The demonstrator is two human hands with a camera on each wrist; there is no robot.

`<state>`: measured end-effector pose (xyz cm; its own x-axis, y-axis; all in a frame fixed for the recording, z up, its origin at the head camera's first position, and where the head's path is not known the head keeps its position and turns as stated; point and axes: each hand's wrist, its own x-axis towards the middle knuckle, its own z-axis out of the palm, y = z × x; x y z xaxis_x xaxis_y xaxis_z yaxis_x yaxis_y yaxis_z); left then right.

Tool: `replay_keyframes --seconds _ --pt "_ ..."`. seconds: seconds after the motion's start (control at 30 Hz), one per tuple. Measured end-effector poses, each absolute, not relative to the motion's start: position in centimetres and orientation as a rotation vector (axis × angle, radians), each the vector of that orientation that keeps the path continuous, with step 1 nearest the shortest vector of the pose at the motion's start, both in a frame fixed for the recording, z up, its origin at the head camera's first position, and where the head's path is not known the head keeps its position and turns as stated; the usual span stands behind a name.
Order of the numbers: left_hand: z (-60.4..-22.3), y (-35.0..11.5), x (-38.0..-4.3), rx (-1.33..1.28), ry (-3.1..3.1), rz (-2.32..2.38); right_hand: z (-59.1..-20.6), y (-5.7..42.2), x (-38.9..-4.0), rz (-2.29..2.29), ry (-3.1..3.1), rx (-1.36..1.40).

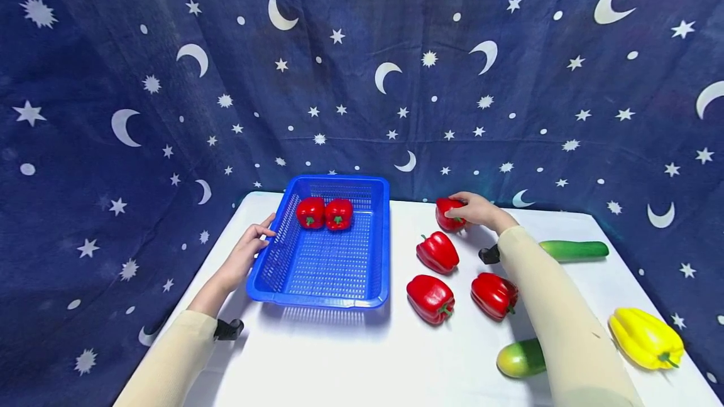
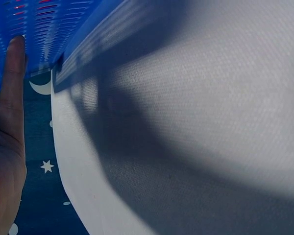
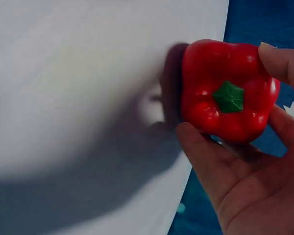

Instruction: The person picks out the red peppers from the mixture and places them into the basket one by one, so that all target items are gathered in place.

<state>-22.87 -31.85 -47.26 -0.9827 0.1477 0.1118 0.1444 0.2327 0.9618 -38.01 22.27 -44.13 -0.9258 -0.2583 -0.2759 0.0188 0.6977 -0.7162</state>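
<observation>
A blue plastic basket (image 1: 334,262) stands on the left of the table with two red bell peppers, one (image 1: 310,212) beside the other (image 1: 339,213), at its far end. Along the basket's left side lies my left hand (image 1: 242,260); in the left wrist view a straight finger (image 2: 13,73) touches the perforated wall. My right hand (image 1: 482,212) grips another red bell pepper (image 1: 446,215) near the table's back edge. Seen in the right wrist view, thumb and fingers are on opposite sides of this pepper (image 3: 201,73), its green stem facing the camera.
Three more red bell peppers lie right of the basket: one behind (image 1: 438,252), one in front (image 1: 431,299), one by my right forearm (image 1: 494,296). A green cucumber-like vegetable (image 1: 577,250), another partly hidden by the sleeve (image 1: 519,358), and a yellow bell pepper (image 1: 645,338) lie farther right.
</observation>
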Motion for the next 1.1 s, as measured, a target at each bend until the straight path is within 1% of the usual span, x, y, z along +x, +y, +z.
replay_keyframes --seconds 0.27,0.57,0.77,1.1 --pt "-47.3 -32.0 -22.8 0.296 2.467 1.913 -43.2 24.4 -35.8 -1.039 2.436 -0.126" --pt "-47.4 -32.1 -22.8 0.316 2.482 1.901 -43.1 25.5 -33.8 -0.990 2.464 -0.181" --pt "-47.4 -32.0 -22.6 0.278 2.474 1.899 -43.1 26.2 -33.6 -1.029 2.423 -0.255" --pt "-47.6 -32.0 -22.8 0.313 2.467 1.913 -44.0 27.5 -33.9 -1.149 2.327 -0.283"
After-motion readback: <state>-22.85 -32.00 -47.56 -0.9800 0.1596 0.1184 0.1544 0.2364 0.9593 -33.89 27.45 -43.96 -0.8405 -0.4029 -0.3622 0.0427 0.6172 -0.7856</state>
